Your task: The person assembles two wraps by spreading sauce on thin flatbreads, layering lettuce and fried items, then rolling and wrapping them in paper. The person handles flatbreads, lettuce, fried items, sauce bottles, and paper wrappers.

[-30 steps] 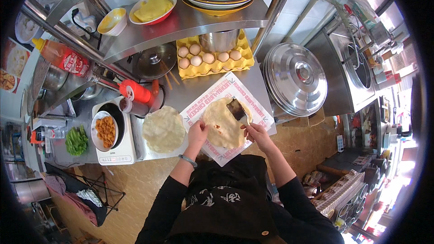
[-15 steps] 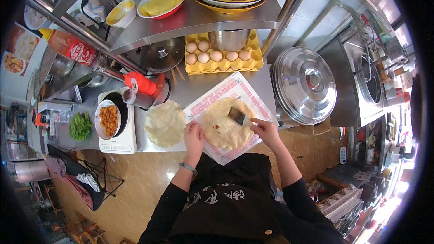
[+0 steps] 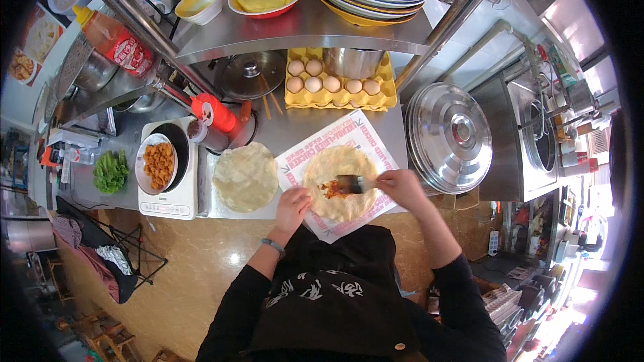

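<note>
Pale, floury-looking wrap point(image 3: 341, 209) – flat on printed paper point(image 3: 349, 132) on the table point(image 3: 379, 122), red-brown sauce point(image 3: 331, 189) near its middle. Right hand point(image 3: 400, 189) closed round the handle of a dark flat brush point(image 3: 350, 185), head on the sauce. Left hand point(image 3: 294, 208) at the wrap's near-left edge, fingers bunched – can't tell if they pinch wrap, paper or nothing. Wrap likely light, limp, easy to tear; slick where sauced. Best hold: dry rim, or the paper under it. Brush: light, grip by handle.
</note>
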`<state>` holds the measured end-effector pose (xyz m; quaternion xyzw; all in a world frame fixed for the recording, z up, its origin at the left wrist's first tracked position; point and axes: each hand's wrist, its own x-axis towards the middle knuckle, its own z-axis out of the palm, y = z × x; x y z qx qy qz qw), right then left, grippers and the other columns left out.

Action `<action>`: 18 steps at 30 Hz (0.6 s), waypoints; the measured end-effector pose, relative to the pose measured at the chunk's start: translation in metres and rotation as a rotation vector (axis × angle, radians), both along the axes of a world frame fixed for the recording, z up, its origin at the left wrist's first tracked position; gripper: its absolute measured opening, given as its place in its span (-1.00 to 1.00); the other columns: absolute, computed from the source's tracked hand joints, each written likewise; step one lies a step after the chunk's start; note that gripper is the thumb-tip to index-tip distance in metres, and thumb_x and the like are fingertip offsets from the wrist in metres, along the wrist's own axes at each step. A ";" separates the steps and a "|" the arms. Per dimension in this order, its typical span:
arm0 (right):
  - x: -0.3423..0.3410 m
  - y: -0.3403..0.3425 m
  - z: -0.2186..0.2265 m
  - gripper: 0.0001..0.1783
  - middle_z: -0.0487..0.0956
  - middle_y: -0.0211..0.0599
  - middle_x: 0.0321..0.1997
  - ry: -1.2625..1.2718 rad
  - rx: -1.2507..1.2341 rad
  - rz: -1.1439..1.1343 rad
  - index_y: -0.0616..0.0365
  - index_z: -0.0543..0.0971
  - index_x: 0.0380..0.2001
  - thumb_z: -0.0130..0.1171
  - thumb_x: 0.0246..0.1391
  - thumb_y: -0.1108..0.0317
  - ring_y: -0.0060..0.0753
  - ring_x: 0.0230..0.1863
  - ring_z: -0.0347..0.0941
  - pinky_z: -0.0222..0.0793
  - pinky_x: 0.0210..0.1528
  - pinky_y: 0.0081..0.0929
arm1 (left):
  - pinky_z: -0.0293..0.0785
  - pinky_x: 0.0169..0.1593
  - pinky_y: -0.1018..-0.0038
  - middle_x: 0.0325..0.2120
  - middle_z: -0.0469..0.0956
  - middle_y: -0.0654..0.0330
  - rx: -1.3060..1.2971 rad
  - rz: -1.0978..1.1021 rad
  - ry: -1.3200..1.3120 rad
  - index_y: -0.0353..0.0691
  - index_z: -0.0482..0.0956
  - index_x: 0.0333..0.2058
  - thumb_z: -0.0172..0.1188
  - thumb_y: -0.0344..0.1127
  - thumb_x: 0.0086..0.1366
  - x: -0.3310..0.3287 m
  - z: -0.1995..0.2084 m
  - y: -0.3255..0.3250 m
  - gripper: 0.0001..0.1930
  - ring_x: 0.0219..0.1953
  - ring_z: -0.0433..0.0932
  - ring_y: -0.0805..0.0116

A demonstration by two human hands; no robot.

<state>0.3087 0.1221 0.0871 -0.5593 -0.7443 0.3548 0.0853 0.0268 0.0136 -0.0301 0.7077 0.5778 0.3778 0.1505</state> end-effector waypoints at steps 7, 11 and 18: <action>-0.012 0.033 0.000 -0.80 0.57 -0.14 -0.51 -0.399 -0.091 -0.153 0.14 0.62 -0.53 0.24 -0.25 0.25 -0.13 -0.43 0.52 0.42 -0.33 -0.31 | 0.29 -0.02 0.33 -0.18 0.48 0.29 0.008 -0.153 0.234 -0.13 0.55 -0.37 0.18 -0.37 0.00 -0.006 0.009 -0.011 -0.84 -0.08 0.42 0.30; -0.017 0.028 0.012 -0.83 0.54 -0.09 -0.55 -0.204 0.177 -0.052 0.20 0.54 -0.56 0.16 -0.16 0.30 -0.05 -0.43 0.50 0.42 -0.33 -0.24 | 0.28 0.00 0.33 -0.17 0.47 0.25 -0.030 -0.161 0.175 -0.17 0.54 -0.36 0.18 -0.37 0.00 -0.005 0.008 -0.009 -0.83 -0.06 0.41 0.27; -0.051 0.011 0.016 -0.78 0.55 -0.17 -0.57 0.094 0.216 -0.139 0.24 0.59 -0.40 0.19 -0.02 0.28 -0.38 -0.59 0.47 0.37 -0.49 -0.50 | 0.26 0.07 0.30 -0.17 0.45 0.19 -0.041 -0.281 0.097 -0.22 0.53 -0.33 0.17 -0.42 -0.01 -0.004 0.003 -0.016 -0.80 -0.01 0.39 0.19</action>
